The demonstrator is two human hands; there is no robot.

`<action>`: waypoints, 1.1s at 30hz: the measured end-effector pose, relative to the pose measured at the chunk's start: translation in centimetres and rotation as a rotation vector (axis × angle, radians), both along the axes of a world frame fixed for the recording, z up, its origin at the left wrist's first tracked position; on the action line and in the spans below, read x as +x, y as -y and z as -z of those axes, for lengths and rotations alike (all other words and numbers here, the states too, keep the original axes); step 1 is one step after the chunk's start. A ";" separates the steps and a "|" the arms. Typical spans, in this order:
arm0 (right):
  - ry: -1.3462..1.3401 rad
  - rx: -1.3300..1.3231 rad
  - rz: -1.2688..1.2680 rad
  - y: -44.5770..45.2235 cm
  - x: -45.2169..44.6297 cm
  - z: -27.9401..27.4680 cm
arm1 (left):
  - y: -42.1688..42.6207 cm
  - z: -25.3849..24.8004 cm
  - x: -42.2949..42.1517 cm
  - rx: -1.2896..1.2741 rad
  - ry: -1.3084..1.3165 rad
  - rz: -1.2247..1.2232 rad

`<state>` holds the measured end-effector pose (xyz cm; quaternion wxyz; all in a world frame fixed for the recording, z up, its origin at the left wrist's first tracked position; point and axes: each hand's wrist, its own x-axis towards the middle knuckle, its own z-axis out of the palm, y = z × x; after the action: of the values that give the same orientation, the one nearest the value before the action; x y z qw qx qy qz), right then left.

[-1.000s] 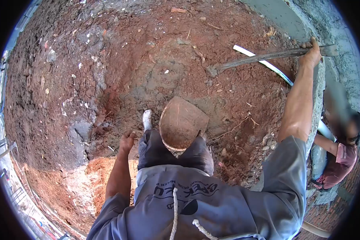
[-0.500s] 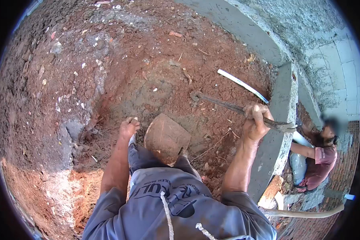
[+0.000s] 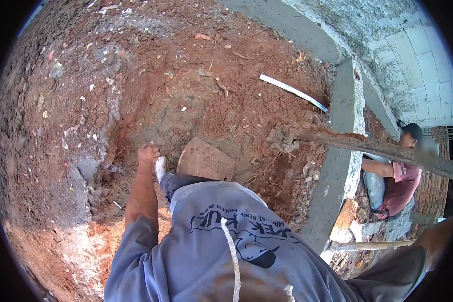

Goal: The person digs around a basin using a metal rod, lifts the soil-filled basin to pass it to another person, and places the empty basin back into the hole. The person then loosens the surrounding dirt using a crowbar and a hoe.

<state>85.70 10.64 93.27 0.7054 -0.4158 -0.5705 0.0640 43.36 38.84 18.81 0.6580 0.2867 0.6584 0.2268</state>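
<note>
Long-handled tool [image 3: 377, 147] sits right of centre, long axis nearly level across the view, dropping slightly to the right. Muddy head [image 3: 283, 139] points left, over the reddish soil [image 3: 226, 65]; handle end runs off toward the dark right rim. Handle passes across the grey concrete beam [image 3: 323, 206], whose own long axis runs steeply up and down, so the two cross at a wide angle. Whether the head touches soil: can't tell. Right hand out of frame, its grip can't be told; right sleeve [image 3: 395, 277] goes out to the lower right edge, forearm blurred there. Left hand [image 3: 148, 152] is well left of the tool, fingers curled in, nothing seen in it, how tightly closed can't tell. It's just beside a white-covered foot [image 3: 160, 168]. Brown pan [image 3: 205, 160] lies right of that foot, partly hidden by the grey shirt [image 3: 216, 201]. White pipe [image 3: 294, 93] on soil above the tool head, slanting down to the right, steeper than the handle. Co-worker in maroon [image 3: 405, 189] beyond the beam, handle crossing in front at upper-body height
</note>
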 end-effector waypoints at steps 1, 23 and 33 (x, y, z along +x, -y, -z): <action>-0.002 0.007 0.009 -0.9 0.8 0.5 | -0.5 -1.4 1.5 0.002 -0.034 -0.001; -0.545 -0.154 0.395 -24.0 12.7 50.6 | 6.0 5.1 -1.7 -0.172 -0.426 0.623; -0.648 -0.177 0.578 -28.0 15.2 49.5 | -0.5 4.4 -2.0 0.029 -0.510 0.522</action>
<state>100.86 38.61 43.79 0.7984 -0.5755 -0.1726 0.0397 41.39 39.34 14.45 0.5042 0.5017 0.7027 -0.0183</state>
